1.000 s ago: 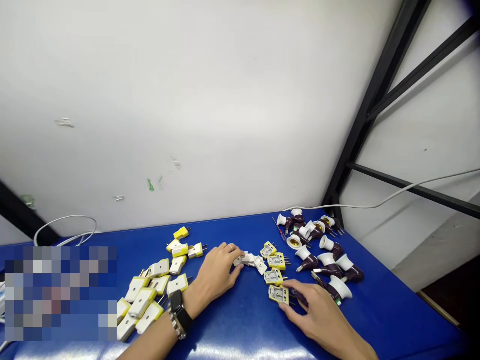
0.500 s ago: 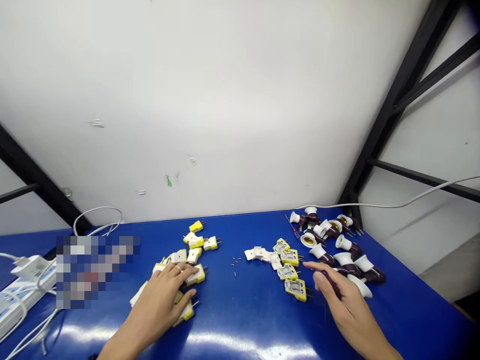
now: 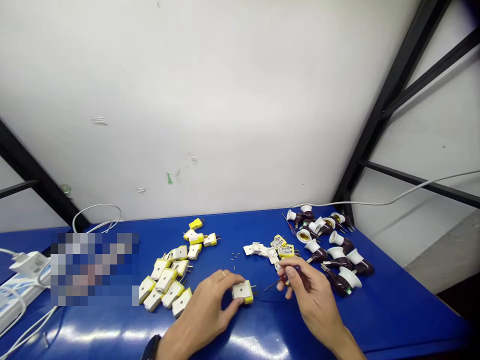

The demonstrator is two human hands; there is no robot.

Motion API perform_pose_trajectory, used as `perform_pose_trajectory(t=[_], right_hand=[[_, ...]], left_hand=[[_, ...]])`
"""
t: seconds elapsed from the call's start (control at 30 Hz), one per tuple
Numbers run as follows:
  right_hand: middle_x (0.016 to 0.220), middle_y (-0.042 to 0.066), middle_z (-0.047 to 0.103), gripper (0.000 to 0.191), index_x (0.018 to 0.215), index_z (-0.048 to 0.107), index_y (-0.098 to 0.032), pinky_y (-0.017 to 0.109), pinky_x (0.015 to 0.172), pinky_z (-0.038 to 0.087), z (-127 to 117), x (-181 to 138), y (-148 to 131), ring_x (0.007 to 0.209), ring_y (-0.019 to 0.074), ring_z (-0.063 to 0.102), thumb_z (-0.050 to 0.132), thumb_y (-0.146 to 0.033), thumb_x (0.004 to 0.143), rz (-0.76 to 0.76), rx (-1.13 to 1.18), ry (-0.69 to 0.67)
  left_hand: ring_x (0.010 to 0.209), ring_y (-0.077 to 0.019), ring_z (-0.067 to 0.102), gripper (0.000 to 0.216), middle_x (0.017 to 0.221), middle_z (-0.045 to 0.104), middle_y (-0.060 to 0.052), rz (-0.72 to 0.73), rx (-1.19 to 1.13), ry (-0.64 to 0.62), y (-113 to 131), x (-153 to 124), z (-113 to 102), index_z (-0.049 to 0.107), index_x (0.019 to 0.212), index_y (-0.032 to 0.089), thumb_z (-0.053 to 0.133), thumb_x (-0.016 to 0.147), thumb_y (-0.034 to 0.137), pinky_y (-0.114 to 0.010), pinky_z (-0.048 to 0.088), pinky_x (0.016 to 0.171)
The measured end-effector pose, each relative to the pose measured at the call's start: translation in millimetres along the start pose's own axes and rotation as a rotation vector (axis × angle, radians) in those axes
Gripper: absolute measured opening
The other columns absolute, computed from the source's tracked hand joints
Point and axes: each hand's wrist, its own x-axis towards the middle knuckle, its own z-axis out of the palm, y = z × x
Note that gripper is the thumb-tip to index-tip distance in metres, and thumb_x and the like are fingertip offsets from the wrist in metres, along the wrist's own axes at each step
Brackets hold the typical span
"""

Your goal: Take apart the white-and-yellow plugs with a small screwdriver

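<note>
A blue table (image 3: 390,310) stands against a white wall (image 3: 210,100) and a black steel frame (image 3: 397,110). A power strip (image 3: 26,290) lies at the table's left end, and a white cable (image 3: 393,202) runs along the rear edge at right.

Quantities: about twelve maroon-and-white lamp holders (image 3: 336,252) at right; about thirteen white-and-yellow plugs (image 3: 165,280) left of centre; about five opened plug parts (image 3: 278,245) between them; about six tiny screws (image 3: 235,257).

The left hand (image 3: 202,315) holds one plug (image 3: 243,291) low at table centre, fingers curled around it. Table contact cannot be confirmed. The right hand (image 3: 311,285) pinches a screwdriver (image 3: 290,272) between thumb and fingers, its tip just beside the plug.

The plug should prove light, stiff and smooth. Grip it by the sides, clear of its two pins (image 3: 254,290).
</note>
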Motion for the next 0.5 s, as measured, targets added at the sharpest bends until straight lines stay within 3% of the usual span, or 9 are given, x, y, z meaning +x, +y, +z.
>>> perform_pose_trajectory(t=[0.1, 0.23, 0.5], right_hand=[[0.079, 0.004, 0.067, 0.030, 0.099, 0.067, -0.020, 0.024, 0.051, 0.053, 9.8, 3.5, 4.5, 0.061, 0.0167, 0.067, 0.050, -0.044, 0.102, -0.090, -0.106, -0.079], [0.077, 0.003, 0.064, 0.026, 0.098, 0.065, -0.020, 0.025, 0.059, 0.054, 17.8, 8.7, 8.5, 0.065, 0.0172, 0.066, 0.045, -0.036, 0.104, -0.198, -0.238, -0.126], [0.082, 0.004, 0.066, 0.019, 0.099, 0.062, -0.021, 0.028, 0.069, 0.053, 23.4, 16.2, 4.6, 0.071, 0.0183, 0.066, 0.045, -0.024, 0.103, -0.360, -0.386, -0.148]], left_hand=[[0.104, -0.0240, 0.066, 0.031, 0.111, 0.071, -0.004, 0.051, -0.037, -0.034, 8.7, 14.9, 18.0, 0.065, 0.119, 0.027, 0.065, 0.089, 0.018, -0.035, 0.051, 0.093], [0.102, -0.0245, 0.066, 0.034, 0.109, 0.071, -0.005, 0.112, -0.064, -0.048, 1.7, 27.5, 29.7, 0.066, 0.118, 0.026, 0.066, 0.086, 0.014, -0.035, 0.052, 0.091], [0.107, -0.0239, 0.064, 0.033, 0.114, 0.070, -0.005, 0.166, -0.100, -0.017, -9.2, 20.5, 35.5, 0.065, 0.118, 0.025, 0.066, 0.087, 0.013, -0.036, 0.050, 0.098]])
